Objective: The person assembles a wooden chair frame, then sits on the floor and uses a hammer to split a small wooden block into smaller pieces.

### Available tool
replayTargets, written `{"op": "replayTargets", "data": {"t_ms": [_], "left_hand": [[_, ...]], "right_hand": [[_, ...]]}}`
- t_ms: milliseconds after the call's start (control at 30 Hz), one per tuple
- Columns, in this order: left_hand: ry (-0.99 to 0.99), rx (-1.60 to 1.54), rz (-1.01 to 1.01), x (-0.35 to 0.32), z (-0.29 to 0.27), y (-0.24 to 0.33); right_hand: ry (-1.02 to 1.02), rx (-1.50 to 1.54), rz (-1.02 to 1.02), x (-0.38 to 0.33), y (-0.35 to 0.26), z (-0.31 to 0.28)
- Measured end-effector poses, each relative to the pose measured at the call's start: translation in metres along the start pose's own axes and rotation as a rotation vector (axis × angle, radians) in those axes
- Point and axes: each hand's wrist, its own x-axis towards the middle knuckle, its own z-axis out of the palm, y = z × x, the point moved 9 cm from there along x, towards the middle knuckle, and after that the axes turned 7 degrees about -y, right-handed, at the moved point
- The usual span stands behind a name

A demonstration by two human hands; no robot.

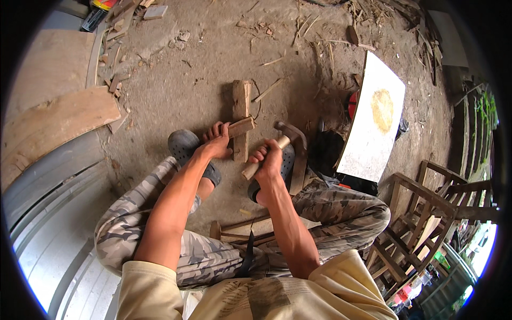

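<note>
Wearing a cream T-shirt [213, 305], steadies a short wood block [242, 127] across a batten [241, 98] on the dirt floor [176, 96], gripped in the left hand [217, 142], and clutches a wooden-handled hammer [292, 133] in the right hand [270, 157] — probably aligning the pieces, next needing a square blow.

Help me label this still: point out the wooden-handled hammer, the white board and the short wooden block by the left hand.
Wooden-handled hammer [284, 142]: head view, handle close to the metal end.
White board [365, 122]: head view, white face, left of centre.
Short wooden block [242, 127]: head view, long side near its free end.
</note>
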Motion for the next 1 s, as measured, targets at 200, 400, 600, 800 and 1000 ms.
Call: {"op": "replayTargets", "data": {"t_ms": [200, 400, 600, 800, 1000], "left_hand": [[0.036, 0.007, -0.025, 0.000, -0.005, -0.001], [-0.022, -0.076, -0.030, 0.002, -0.008, -0.003], [-0.034, -0.086, -0.018, 0.001, -0.007, -0.005], [0.012, -0.133, 0.027, -0.004, -0.010, -0.004], [-0.017, -0.081, -0.038, -0.005, -0.010, 0.005]], "right_hand": [[0.036, -0.125, 0.051, -0.007, 0.016, 0.001], [0.092, -0.337, -0.072, -0.012, -0.006, -0.014], [0.046, -0.796, -0.293, -0.024, -0.040, -0.026], [-0.348, -1.742, -0.884, -0.027, -0.068, 0.025], [0.031, -1.876, -0.529, 0.035, -0.081, -0.059]]}}
